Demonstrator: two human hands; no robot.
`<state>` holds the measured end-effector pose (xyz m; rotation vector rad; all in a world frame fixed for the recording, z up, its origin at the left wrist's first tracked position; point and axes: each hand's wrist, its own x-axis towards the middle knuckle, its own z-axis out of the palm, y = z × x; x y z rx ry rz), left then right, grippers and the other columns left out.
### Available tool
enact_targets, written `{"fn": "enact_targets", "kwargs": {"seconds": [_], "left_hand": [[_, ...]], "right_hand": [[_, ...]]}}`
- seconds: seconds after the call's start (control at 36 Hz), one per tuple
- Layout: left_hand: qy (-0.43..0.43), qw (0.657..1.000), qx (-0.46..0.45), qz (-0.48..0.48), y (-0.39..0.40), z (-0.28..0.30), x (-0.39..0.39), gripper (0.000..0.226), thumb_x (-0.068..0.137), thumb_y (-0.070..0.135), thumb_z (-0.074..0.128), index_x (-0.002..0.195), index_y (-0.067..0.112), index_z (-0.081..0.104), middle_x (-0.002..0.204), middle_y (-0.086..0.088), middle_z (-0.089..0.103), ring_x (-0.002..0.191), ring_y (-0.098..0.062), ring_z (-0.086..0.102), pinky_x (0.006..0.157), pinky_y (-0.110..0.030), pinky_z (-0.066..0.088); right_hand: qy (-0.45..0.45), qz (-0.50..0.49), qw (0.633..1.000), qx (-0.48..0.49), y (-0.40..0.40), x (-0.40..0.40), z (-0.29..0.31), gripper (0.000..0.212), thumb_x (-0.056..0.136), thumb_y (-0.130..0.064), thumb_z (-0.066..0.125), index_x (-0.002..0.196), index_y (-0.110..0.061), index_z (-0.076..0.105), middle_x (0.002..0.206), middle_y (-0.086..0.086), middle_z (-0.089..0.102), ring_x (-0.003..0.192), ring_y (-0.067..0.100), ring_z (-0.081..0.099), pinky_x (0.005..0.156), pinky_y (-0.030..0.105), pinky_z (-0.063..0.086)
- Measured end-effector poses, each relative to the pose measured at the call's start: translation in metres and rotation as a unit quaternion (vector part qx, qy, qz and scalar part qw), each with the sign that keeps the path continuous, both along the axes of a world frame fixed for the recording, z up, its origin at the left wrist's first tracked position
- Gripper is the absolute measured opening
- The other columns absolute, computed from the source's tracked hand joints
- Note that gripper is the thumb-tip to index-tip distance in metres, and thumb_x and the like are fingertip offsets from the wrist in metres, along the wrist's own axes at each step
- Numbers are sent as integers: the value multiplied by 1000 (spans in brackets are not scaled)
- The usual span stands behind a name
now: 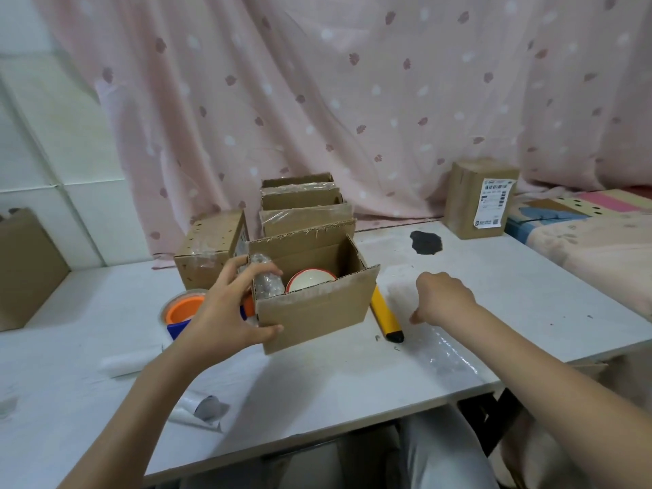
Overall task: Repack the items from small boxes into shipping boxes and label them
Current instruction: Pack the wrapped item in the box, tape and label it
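Note:
An open cardboard shipping box [314, 312] stands mid-table. Inside it are a white bowl with a red rim [310, 281] and a bubble-wrapped item [268, 282] at its left end. My left hand [225, 312] grips the box's near-left corner, thumb on the front face and fingers over the rim against the wrapped item. My right hand [441, 298] hovers low to the right of the box with its fingers curled down. Its fingertips reach the edge of a clear bubble-wrap sheet [441, 354] lying on the table; whether they pinch it is hidden.
A yellow box cutter [384, 317] lies by the box's right side. An orange and blue tape dispenser [183, 310] sits left of it. Other cartons: one closed [208, 252], several stacked behind [303, 202], one labelled [480, 199], one far left [24, 270]. Paper scraps [201, 411] lie near the table edge [388, 414].

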<state>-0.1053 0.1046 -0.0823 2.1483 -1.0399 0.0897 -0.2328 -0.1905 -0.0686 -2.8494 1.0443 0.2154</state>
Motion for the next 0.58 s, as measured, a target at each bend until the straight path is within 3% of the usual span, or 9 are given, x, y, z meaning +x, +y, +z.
{"fn": "enact_targets", "kwargs": {"seconds": [0.11,0.25,0.31,0.36,0.42,0.53,0.58], "left_hand": [[0,1000,9,6,1,2,3,75,65,31,93,121,54,48,138,22,29,125,-14,42,96,-31,53],[16,1000,18,2,2,7,6,71,66,33,90,120,53,48,136,20,37,121,-12,45,95,-32,53],[17,1000,25,3,3,8,6,74,66,32,90,121,54,45,137,20,37,125,-11,43,100,-33,48],[24,999,24,4,2,10,5,82,67,29,90,124,58,39,139,19,38,128,-10,42,102,-33,45],[35,999,18,6,0,12,3,94,67,25,90,131,61,30,142,16,39,129,-13,43,102,-35,47],[48,999,0,-6,1,16,2,106,68,32,90,143,60,20,150,16,35,132,-20,46,105,-49,49],[51,999,-11,-12,2,19,1,100,70,47,85,146,58,20,152,18,35,135,-16,45,108,-49,47]], "right_hand": [[-22,-11,1000,-6,-4,3,-2,25,90,-6,57,76,-14,38,79,3,42,65,16,40,50,24,29],[-73,-19,997,-7,-10,4,12,23,95,-9,51,74,-13,42,82,5,47,70,20,45,55,28,35],[-94,-22,995,1,-12,2,23,18,96,-11,50,79,-9,46,95,11,54,82,28,51,66,30,41],[-125,-24,992,8,-12,0,37,8,98,-14,49,98,-6,52,114,17,59,96,35,54,73,32,42],[-160,-23,987,17,-12,-3,54,12,100,-16,47,106,-7,53,119,20,61,94,34,54,73,31,41],[-248,-18,962,109,-12,-15,88,24,101,-19,42,89,-1,54,96,20,70,82,32,69,77,39,56],[-282,0,952,117,-11,-25,101,29,99,-19,42,75,-4,49,81,16,69,70,30,68,63,36,52]]}}
